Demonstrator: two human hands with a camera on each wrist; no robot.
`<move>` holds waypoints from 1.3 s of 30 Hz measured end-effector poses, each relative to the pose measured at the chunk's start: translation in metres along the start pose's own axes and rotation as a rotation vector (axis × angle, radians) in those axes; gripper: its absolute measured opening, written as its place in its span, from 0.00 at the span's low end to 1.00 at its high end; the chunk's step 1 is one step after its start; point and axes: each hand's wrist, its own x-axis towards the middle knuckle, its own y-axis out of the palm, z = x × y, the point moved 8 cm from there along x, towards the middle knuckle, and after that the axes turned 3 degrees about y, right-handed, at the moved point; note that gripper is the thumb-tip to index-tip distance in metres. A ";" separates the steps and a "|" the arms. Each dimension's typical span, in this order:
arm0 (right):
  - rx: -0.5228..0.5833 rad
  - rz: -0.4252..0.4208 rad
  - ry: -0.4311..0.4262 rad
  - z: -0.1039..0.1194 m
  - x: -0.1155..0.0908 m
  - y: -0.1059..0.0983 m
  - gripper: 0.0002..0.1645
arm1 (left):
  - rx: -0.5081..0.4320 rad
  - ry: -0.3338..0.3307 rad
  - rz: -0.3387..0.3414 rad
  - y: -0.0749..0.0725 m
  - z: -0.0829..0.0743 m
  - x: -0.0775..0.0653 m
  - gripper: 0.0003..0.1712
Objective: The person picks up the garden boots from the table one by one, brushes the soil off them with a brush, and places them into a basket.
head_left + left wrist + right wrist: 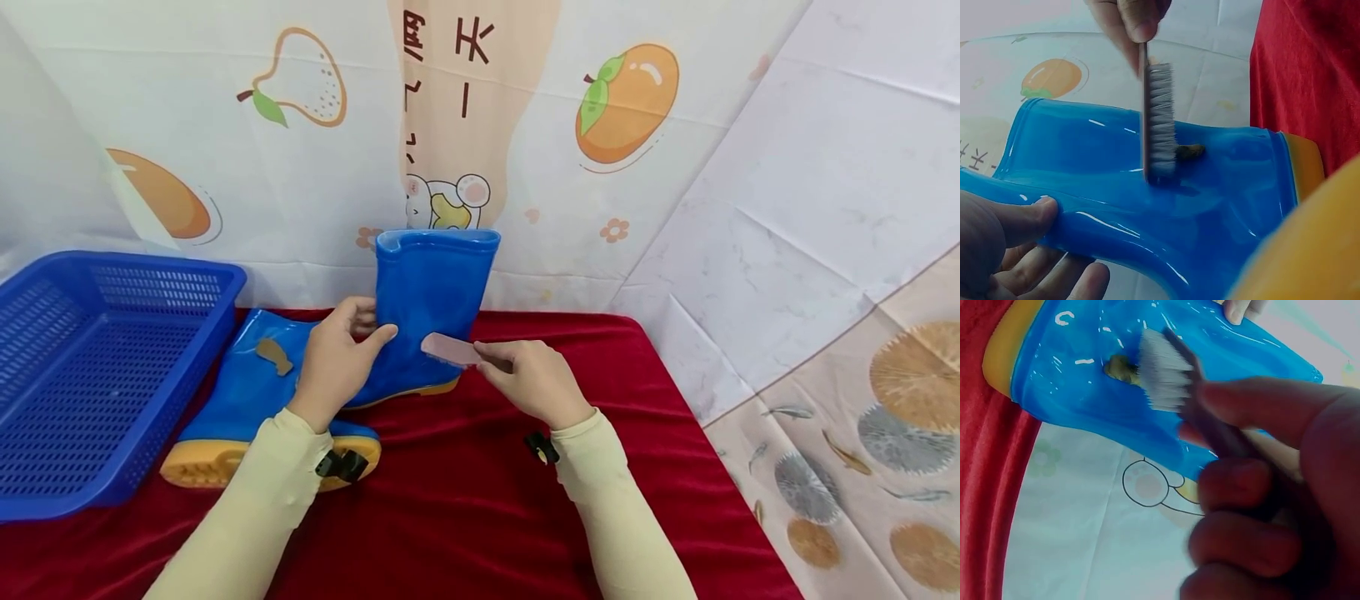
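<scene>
A blue rain boot (433,292) with a yellow sole stands upright on the red cloth. My left hand (337,354) grips its shaft from the left, thumb on the near face and the fingers partly hidden behind. My right hand (534,379) pinches the handle of a pinkish brush (452,349). Its pale bristles (1163,372) touch the boot's side, beside a brown-green smear (1121,369). The second blue rain boot (247,379) lies next to it on the left, with a brown patch (275,356) on its shaft.
A blue plastic basket (232,287) stands at the left. Red cloth (465,500) covers the table, and a printed curtain (315,192) hangs right behind the boots. Patterned fabric (817,467) lies off the table's right side.
</scene>
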 end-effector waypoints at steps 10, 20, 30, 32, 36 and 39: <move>-0.001 -0.047 -0.053 0.002 -0.001 0.000 0.21 | 0.015 -0.020 0.053 0.006 -0.002 0.001 0.28; 0.007 0.080 0.055 -0.008 -0.006 -0.001 0.20 | 0.012 -0.041 0.057 0.005 0.001 -0.002 0.28; -0.049 0.083 0.105 -0.011 -0.007 -0.009 0.18 | 0.009 -0.039 0.052 0.003 0.001 -0.002 0.28; -0.045 0.083 0.108 -0.011 -0.007 -0.009 0.18 | 0.010 -0.040 0.050 0.003 0.001 -0.002 0.28; -0.056 0.085 0.136 -0.015 -0.007 -0.010 0.18 | 0.011 -0.038 0.051 0.002 0.000 -0.002 0.28; -0.091 0.082 0.167 -0.019 -0.008 -0.012 0.17 | 0.008 -0.037 0.052 0.002 0.000 -0.002 0.28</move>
